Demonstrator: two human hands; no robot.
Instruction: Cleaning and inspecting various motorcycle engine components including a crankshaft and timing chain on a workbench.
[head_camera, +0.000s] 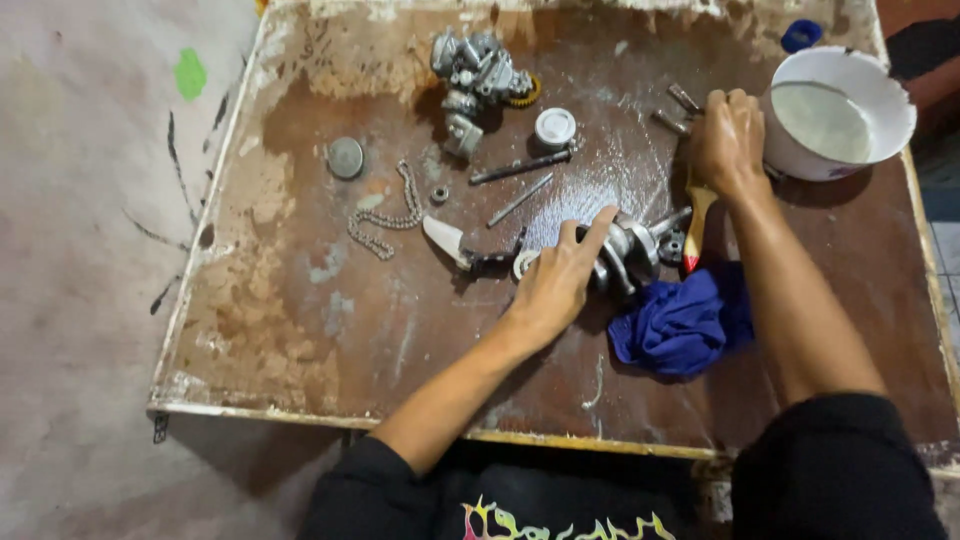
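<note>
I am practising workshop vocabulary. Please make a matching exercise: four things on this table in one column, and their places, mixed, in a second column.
Things:
1. white bowl
2. blue cloth
3. chain
4. carburettor-like metal part

Places:
A. left of the hands, in mid-table
B. far edge, near the middle
C. far right corner
D. between the two forearms

Pairs: 1-C, 2-D, 3-A, 4-B
</note>
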